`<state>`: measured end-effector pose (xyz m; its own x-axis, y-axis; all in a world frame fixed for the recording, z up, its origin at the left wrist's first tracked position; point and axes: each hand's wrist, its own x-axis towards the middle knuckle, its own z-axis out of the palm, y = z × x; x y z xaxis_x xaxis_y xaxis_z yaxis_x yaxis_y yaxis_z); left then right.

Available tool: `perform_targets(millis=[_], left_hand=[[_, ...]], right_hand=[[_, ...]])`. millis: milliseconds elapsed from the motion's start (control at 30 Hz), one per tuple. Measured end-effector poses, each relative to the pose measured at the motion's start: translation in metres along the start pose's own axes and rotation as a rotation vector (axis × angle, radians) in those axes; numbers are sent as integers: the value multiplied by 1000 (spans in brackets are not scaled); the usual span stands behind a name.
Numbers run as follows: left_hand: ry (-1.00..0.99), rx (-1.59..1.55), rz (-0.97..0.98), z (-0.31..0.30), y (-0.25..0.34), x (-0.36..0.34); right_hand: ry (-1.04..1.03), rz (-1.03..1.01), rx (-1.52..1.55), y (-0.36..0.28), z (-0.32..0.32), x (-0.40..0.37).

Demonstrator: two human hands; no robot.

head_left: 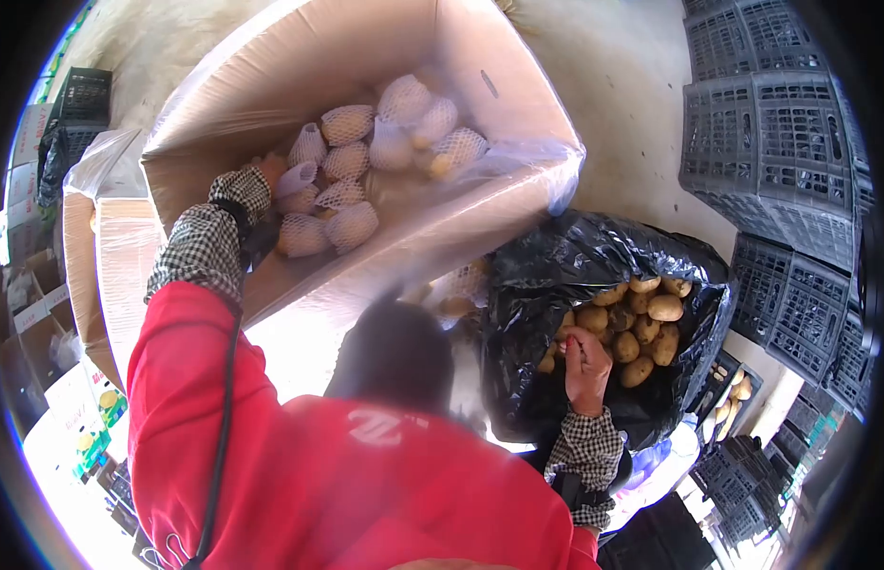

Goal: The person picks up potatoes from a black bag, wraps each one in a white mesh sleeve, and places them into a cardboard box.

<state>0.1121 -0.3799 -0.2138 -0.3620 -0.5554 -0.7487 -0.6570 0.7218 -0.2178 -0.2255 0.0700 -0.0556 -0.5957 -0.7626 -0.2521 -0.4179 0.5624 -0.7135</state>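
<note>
Where writing shows: white jacket mark (376,427), illegible.
Left hand (268,170): among netted produce (347,161) in carton (499,62); grip cannot be told.
Right hand (587,369): fingers curled over potatoes (645,330); hold unclear.
Potatoes: oval, in glossy black bag (520,380).

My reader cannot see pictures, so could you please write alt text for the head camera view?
A person in a red top has the left hand inside a brown cardboard box of oval produce in white foam nets, and the right hand over oval brown potatoes in a glossy black plastic bag. Grey plastic crates stand stacked at right.
</note>
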Motion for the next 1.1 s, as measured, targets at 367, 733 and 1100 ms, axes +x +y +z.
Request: perform_targets(millis=[367,733,1100], left_hand=[[104,104,-192,26,0,19],[-192,-355,-75,-89,-53,-42],[-392,-927,-5,-40,-21,-13]], right_hand=[[-1,-14,-62,-2,-4,-1],[6,-75,-10,-5,-2,3],[41,-119,-4,-4,-6,-4]])
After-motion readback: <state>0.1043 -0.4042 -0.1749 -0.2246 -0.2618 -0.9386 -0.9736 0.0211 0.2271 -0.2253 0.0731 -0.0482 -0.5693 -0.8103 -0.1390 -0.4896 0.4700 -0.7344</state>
